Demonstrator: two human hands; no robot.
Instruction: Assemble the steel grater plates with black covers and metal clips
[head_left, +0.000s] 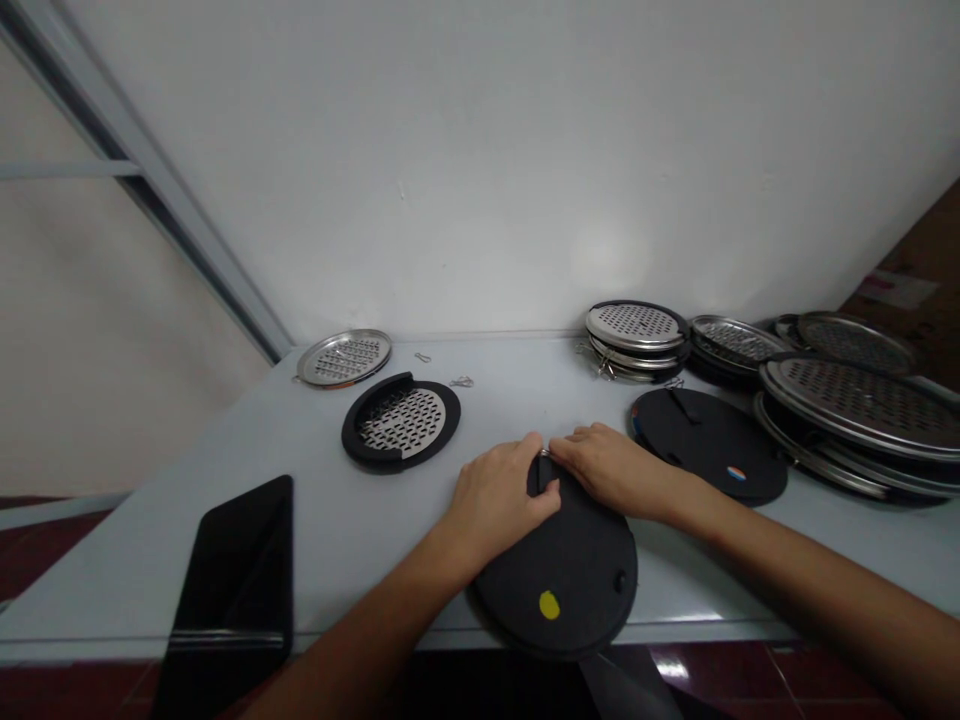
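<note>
Near the table's front edge lies a round black disc (570, 570) with a yellow dot and a small black knob on its face. My left hand (499, 490) is closed on its far rim, the thumb beside a black tab (551, 474). The fingers of my right hand (611, 465) are closed at the same rim, meeting the left fingertips around a small bit of metal (545, 453). Most of that metal is hidden by my fingers. To the right, a second black disc (709, 440) with a coloured oval sticker lies flat.
A black-rimmed round grater plate (409, 420) and a steel grater plate (345, 357) lie at left. Small wire clips (463, 382) are near them. Grater stacks (637, 330) (862, 410) stand at right. A dark tablet-like slab (236, 570) overhangs the front edge. A wall (487, 180) rises behind.
</note>
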